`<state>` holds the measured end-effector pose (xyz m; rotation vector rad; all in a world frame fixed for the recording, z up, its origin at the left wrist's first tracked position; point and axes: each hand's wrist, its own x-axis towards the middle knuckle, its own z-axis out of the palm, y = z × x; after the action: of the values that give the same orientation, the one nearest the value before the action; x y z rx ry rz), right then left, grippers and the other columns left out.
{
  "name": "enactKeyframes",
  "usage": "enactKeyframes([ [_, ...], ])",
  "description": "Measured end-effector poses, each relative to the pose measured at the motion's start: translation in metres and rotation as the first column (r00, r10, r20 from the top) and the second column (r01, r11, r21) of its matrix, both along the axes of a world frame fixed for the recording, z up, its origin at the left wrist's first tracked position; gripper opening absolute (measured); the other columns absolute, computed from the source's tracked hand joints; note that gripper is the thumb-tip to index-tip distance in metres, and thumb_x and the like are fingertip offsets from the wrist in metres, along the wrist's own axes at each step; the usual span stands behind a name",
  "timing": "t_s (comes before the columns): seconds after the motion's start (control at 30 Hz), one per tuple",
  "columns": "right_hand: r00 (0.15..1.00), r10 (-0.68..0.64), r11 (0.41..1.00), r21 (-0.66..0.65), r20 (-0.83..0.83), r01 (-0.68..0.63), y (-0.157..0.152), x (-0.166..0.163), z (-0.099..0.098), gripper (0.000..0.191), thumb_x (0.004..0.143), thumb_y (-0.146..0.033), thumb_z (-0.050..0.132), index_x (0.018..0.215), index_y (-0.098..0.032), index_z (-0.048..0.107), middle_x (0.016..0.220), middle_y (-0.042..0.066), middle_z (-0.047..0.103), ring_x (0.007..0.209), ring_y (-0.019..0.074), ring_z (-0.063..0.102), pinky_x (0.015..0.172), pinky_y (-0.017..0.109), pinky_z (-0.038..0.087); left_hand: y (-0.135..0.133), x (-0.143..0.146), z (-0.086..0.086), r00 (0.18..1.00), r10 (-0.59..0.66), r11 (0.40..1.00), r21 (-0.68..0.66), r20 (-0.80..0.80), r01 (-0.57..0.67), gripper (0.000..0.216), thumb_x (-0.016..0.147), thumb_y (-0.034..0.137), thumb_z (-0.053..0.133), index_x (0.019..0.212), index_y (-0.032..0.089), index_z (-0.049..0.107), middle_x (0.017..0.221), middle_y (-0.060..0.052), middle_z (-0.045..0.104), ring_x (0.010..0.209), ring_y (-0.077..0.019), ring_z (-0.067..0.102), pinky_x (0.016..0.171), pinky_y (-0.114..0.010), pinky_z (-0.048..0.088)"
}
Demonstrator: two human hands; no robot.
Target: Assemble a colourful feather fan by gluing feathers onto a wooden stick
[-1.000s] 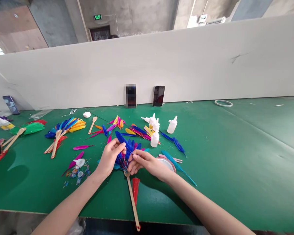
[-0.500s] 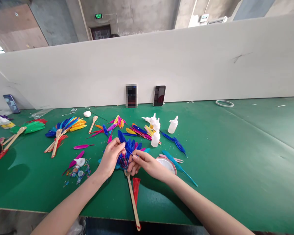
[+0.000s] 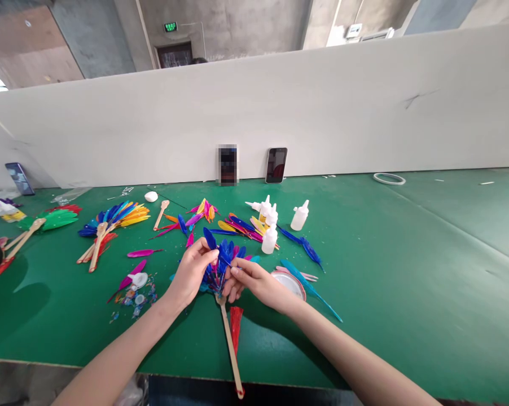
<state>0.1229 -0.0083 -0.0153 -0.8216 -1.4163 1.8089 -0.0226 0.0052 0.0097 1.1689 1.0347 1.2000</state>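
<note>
Blue feather point(image 3: 210, 238), pinched in left hand point(image 3: 191, 273), has dropped slightly toward the fan point(image 3: 224, 251) that right hand point(image 3: 257, 282) grips; bottles point(image 3: 270, 239) at one o'clock.

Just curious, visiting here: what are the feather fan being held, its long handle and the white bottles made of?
The feather fan looks like dyed feathers, matte, soft-edged. Its handle seems bare pale wood, flat, unvarnished. The white bottles appear matte plastic, with pointed nozzle caps.
</note>
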Motion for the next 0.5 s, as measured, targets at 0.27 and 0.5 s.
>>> enactKeyframes([
  [0.27, 0.999, 0.027, 0.999, -0.022, -0.042, -0.028, 0.0007, -0.0005, -0.0002, 0.034, 0.071, -0.055, 0.05, 0.067, -0.022, 0.043, 0.057, -0.003, 0.061, 0.052, 0.0119, 0.058, 0.054, 0.026, 0.042, -0.0014, -0.001, 0.001, 1.0, -0.001, 1.0, 0.008, 0.0, 0.001, 0.017, 0.067, 0.026, 0.06, 0.063, 0.016, 0.047, 0.058, 0.005, 0.045, 0.056, -0.007, 0.042, 0.058, -0.02, 0.035],
  [0.5, 1.0, 0.015, 1.0, 0.025, -0.001, -0.015, 0.0015, 0.001, -0.0006, 0.036, 0.071, -0.056, 0.048, 0.066, -0.022, 0.042, 0.058, -0.002, 0.061, 0.053, 0.0123, 0.059, 0.055, 0.026, 0.043, -0.0021, -0.0003, 0.0018, 0.997, 0.013, 1.0, -0.025, 0.07, -0.011, 0.015, 0.065, 0.024, 0.061, 0.063, 0.016, 0.048, 0.057, 0.006, 0.044, 0.054, -0.0056, 0.041, 0.056, -0.018, 0.035],
])
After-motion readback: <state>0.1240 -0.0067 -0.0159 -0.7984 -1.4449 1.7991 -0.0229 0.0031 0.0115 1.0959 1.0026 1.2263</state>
